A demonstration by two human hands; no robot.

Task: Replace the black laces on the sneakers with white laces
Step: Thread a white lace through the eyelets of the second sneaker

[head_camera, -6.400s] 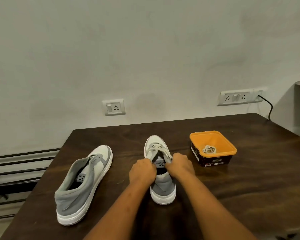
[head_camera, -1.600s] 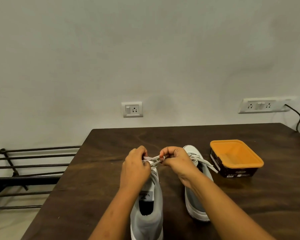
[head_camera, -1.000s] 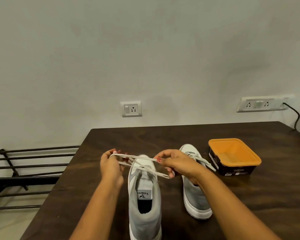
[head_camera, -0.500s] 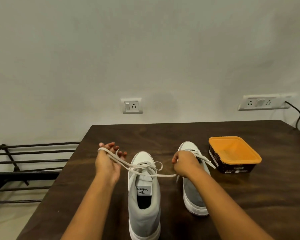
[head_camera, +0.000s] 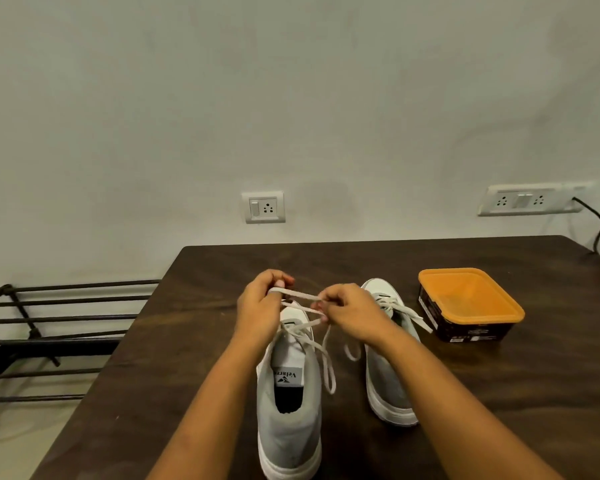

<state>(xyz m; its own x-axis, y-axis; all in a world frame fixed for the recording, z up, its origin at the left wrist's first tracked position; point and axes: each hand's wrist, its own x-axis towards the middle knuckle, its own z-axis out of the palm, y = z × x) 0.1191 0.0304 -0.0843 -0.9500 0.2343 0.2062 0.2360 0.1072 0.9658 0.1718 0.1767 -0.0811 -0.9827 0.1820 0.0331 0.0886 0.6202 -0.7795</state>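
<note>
Two grey-and-white sneakers stand side by side on the dark wooden table [head_camera: 194, 341], heels toward me. The near sneaker [head_camera: 288, 403] has a white lace [head_camera: 326, 355] threaded through it, with loose ends hanging over its right side. My left hand [head_camera: 258, 306] and my right hand [head_camera: 347, 311] are close together above its toe end, each pinching a strand of this lace. The right sneaker [head_camera: 390, 372] wears a white lace [head_camera: 407, 311] that trails to the right. No black lace is visible.
An orange tub [head_camera: 468, 303] with dark sides sits at the right of the table, past the right sneaker. A black metal rack [head_camera: 49, 327] stands left of the table. Wall sockets and a black cable are on the wall behind.
My hands, spread wide apart with the lace stretched half a second ago, have come together above the near sneaker's toe. The lace ends now hang slack.
</note>
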